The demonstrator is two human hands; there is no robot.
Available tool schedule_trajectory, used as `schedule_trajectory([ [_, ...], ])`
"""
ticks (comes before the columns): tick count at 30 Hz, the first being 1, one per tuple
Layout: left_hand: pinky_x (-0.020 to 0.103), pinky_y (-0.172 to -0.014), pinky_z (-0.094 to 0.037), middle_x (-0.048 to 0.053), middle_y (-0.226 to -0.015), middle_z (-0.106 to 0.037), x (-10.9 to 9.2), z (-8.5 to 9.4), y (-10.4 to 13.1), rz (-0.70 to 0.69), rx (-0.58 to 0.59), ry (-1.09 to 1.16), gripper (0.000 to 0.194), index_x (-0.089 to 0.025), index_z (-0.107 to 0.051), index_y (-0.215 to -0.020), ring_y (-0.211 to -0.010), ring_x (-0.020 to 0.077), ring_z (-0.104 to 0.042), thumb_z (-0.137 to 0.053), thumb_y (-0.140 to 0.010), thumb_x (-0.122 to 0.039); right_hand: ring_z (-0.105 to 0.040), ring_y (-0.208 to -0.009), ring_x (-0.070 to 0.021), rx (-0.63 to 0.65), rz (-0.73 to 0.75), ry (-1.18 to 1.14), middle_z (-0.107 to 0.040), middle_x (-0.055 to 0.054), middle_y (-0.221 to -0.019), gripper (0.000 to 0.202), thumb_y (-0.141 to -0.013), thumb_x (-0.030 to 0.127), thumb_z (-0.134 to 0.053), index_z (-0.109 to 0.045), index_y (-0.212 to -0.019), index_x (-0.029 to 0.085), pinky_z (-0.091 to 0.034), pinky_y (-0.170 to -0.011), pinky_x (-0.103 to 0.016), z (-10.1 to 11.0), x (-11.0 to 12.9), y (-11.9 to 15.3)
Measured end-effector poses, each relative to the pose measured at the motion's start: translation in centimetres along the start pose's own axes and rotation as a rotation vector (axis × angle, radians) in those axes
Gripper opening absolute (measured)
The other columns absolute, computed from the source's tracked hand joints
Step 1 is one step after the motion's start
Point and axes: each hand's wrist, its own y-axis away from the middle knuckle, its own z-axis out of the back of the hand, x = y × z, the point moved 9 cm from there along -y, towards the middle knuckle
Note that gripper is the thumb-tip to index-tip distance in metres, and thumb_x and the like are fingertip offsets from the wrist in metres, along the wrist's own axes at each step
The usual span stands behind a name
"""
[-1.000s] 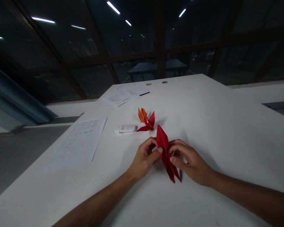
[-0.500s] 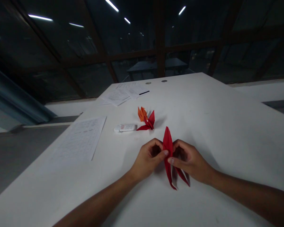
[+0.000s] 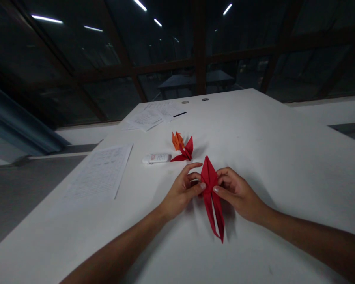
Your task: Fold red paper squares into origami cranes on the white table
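Between my two hands is a folded piece of red origami paper point(image 3: 209, 179), its single point facing away from me and two long narrow legs hanging toward me. My left hand point(image 3: 185, 191) pinches its left edge with the thumb in front, the index finger lifted off. On the right edge, my right hand point(image 3: 235, 191) holds it between thumb and curled fingers. Just beyond stand a finished red paper crane point(image 3: 187, 150) and, behind it, an orange paper crane point(image 3: 178, 141). The fingertips behind the red paper are partly hidden.
Left of the cranes lies a white handheld device point(image 3: 157, 158) with printed markings. A printed sheet point(image 3: 100, 173) rests at the white table's point(image 3: 284, 165) left edge. More papers point(image 3: 148, 118) and a black strip point(image 3: 180, 114) lie farther back, near two round grommets. Dark windows stand behind.
The red paper has turned from a narrow side view to a wider face, its legs now closer together. My left index finger has lifted away from it.
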Motion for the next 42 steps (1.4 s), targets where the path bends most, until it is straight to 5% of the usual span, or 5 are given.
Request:
schedule_trajectory([
  [6,0.023,-0.064,-0.044,0.000,-0.091,-0.064,0.1,0.3,-0.2,0.015,-0.047,-0.021,0.059,-0.025,-0.050,-0.134,-0.069,0.0096,-0.058,-0.080,-0.084,-0.032,-0.061,-0.075,-0.0150,-0.040,0.059,0.123,-0.064,-0.001,-0.098,0.046,-0.098,0.031,-0.061,-0.043,-0.140,0.031,-0.048,-0.067,-0.029,0.4,0.3,0.1],
  [18,0.028,-0.074,-0.049,0.010,-0.135,-0.053,-1.0,-0.7,0.5,-0.096,-0.003,-0.282,0.064,-0.033,-0.042,-0.145,-0.086,0.0144,-0.061,-0.073,-0.089,-0.028,-0.057,-0.069,-0.0143,-0.038,0.013,0.230,-0.064,0.001,-0.083,0.019,-0.093,0.036,-0.067,-0.054,-0.102,0.024,-0.047,-0.063,-0.026,0.4,0.2,0.1],
  [27,0.036,-0.096,-0.047,0.011,-0.131,-0.055,-2.5,-1.5,0.6,-0.253,0.006,-0.663,0.038,-0.025,-0.063,-0.123,-0.117,0.0257,-0.056,-0.071,-0.087,-0.021,-0.056,-0.071,-0.0138,-0.033,0.063,0.236,-0.059,0.003,-0.081,0.011,-0.089,0.017,-0.060,-0.053,-0.094,0.024,-0.045,-0.065,-0.026,0.7,0.3,-0.1],
  [35,0.024,-0.065,-0.043,0.006,-0.122,-0.059,-1.2,-1.0,0.6,-0.139,-0.038,-0.574,0.030,-0.021,-0.052,-0.104,-0.071,0.0098,-0.054,-0.070,-0.081,-0.013,-0.060,-0.080,-0.0154,-0.011,0.055,0.226,-0.064,0.001,-0.089,0.024,-0.084,0.008,-0.051,-0.059,-0.100,0.023,-0.046,-0.072,-0.028,0.6,0.1,-0.3],
  [42,0.024,-0.066,-0.045,0.005,-0.111,-0.062,-0.6,-0.3,0.3,-0.066,-0.039,-0.342,0.015,-0.021,-0.051,-0.106,-0.076,0.0115,-0.057,-0.060,-0.094,-0.023,-0.058,-0.077,-0.0157,-0.017,0.051,0.229,-0.064,0.000,-0.088,0.010,-0.092,0.019,-0.055,-0.061,-0.100,0.022,-0.045,-0.070,-0.029,0.6,-0.1,-0.4],
])
